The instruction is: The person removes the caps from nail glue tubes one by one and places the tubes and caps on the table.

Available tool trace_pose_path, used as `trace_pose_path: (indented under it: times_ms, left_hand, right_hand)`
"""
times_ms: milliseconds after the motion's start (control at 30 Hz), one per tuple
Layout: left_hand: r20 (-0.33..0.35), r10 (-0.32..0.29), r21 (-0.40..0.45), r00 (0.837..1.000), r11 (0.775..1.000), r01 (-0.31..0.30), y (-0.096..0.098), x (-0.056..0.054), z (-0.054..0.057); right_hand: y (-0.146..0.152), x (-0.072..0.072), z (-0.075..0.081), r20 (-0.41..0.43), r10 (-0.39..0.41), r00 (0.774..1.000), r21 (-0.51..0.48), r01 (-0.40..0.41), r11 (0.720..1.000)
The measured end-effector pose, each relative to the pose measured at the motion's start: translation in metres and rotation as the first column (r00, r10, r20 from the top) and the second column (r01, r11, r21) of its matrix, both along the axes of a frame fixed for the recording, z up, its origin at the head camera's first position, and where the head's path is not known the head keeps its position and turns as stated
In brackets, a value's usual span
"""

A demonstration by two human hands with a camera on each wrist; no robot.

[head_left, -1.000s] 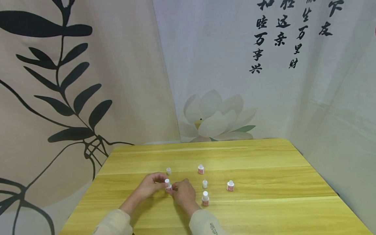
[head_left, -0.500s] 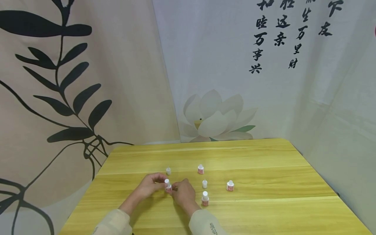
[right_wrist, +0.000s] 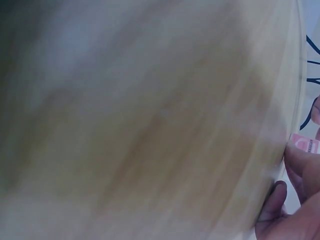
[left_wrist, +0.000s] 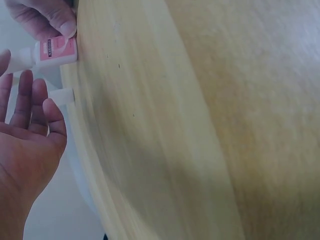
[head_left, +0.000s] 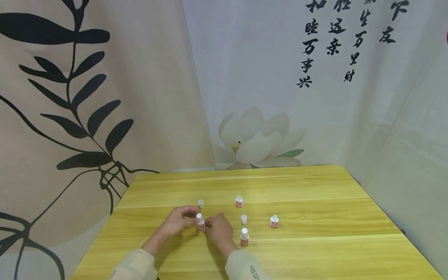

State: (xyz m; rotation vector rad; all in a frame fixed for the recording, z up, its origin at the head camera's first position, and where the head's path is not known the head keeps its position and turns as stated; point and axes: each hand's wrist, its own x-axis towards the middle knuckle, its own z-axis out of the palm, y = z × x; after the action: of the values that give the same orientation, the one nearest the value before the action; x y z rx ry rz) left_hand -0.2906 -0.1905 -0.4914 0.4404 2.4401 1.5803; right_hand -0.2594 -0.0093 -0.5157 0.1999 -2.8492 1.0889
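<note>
A small white bottle (head_left: 200, 222) with a pink label and a tall white cap stands between both hands, left of the table's middle. My left hand (head_left: 180, 221) has its thumb and fingers around the cap end; in the left wrist view this hand's other fingers fan out beneath the cap. From the other side, my right hand (head_left: 219, 231) pinches the labelled body low down, near the base. In the left wrist view the bottle (left_wrist: 56, 51) lies across the upper left corner. Only a pink corner of the label (right_wrist: 304, 143) shows in the right wrist view.
A loose white cap (head_left: 201, 204) stands just behind the left hand. To the right are a capped bottle (head_left: 244, 237), a small white nozzle piece (head_left: 244, 219) and two shorter bottles without tall caps, one at the back (head_left: 239, 202) and one farther right (head_left: 274, 221).
</note>
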Motion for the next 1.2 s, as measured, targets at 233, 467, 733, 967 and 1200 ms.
trace_pose_path:
  times_ms: [233,467,733,967,1200]
  left_hand:
    - [0.008,0.007,-0.011,1.000,1.000,-0.007,0.0019,-0.0006,0.0011]
    - [0.019,0.008,-0.004,1.000,1.000,-0.008,0.0028,-0.0007,0.0003]
    - [0.018,0.009,-0.009,1.000,1.000,-0.008,0.0015,-0.0020,-0.0019]
    - [0.022,0.010,-0.030,1.000,1.000,-0.009,0.0018,-0.0008,-0.0011]
    - [0.017,0.029,-0.054,0.999,0.998,-0.028,0.0026,-0.0008,-0.0038]
  right_hand:
    - [0.0004,0.0000,0.0005,0.002,0.003,1.000,-0.005,-0.003,1.000]
    - [0.0012,0.0001,0.0018,-0.015,0.006,1.000,-0.008,-0.006,1.000]
    - [0.0010,-0.0001,0.0003,-0.003,0.012,1.000,-0.012,-0.012,1.000]
    - [0.0008,0.0005,0.0008,0.004,0.010,1.000,-0.014,-0.010,1.000]
    - [0.0016,0.0000,0.0006,-0.016,0.011,1.000,-0.006,-0.011,1.000]
